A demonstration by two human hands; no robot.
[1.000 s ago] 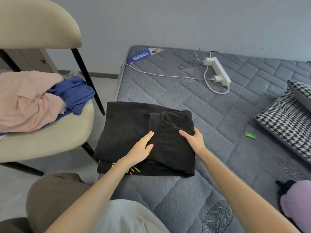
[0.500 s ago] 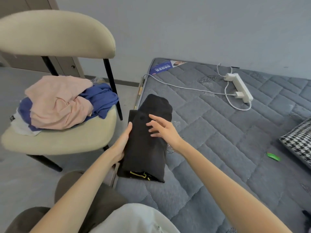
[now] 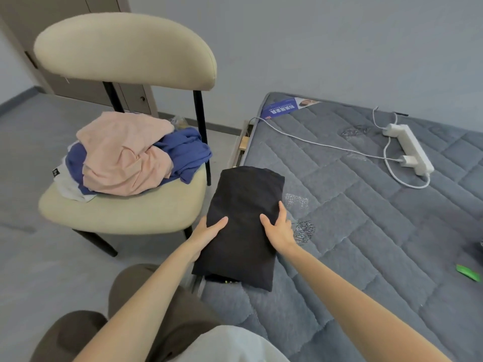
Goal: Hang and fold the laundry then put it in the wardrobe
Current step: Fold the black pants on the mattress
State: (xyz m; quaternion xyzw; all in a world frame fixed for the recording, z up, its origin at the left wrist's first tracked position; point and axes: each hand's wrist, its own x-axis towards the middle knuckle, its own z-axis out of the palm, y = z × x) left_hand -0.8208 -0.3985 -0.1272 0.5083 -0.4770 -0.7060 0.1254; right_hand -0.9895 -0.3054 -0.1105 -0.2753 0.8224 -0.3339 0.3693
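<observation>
Grey floor (image 3: 39,257) on the far left, brown cupboard doors (image 3: 78,84) behind; we can't tell if that is the wardrobe. Next comes a cream padded chair with black legs (image 3: 125,212), and on its seat sits an unfolded heap: a white garment (image 3: 68,189) at the bottom, a crumpled pink garment (image 3: 122,158) on top, and a blue garment (image 3: 188,152) spilling toward the chair's right edge. All of that is left to do, as we judge it.

Just right of the chair, our left hand (image 3: 209,233) lies flat against the left side of a black folded garment (image 3: 243,231). Its fingers are released and straight, with the thumb on top of the cloth. The black garment is a narrow bundle on the left edge of the grey quilted mattress (image 3: 366,244), a little yellow print showing at its near end. Our right hand (image 3: 279,228) mirrors the left, with fingers straight along the bundle's right side and thumb on top, pressing rather than clenching.

Further right on the mattress are a white power strip with cable (image 3: 407,150) and a small green object (image 3: 467,272), both well apart from the bundle.

Progress: we'd call this one item folded, not yet put away. No hangers are in view. Task looks early.
</observation>
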